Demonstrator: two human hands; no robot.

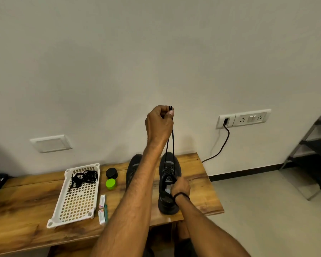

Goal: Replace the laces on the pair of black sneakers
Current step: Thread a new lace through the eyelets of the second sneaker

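Sneaker [168,182] | lace [173,138] pinched, left hand [158,125] | forearm [137,186] hides second sneaker [133,167] | tray [78,203] left

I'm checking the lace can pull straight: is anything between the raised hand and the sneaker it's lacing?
Nothing visible. Both strands of the black lace run free from the left hand down into the sneaker; the right hand holds the tongue nearer the heel, clear of them.

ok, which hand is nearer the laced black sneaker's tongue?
Right. The right hand grips the tongue; the left hand is raised well above it, pinching both black lace ends.
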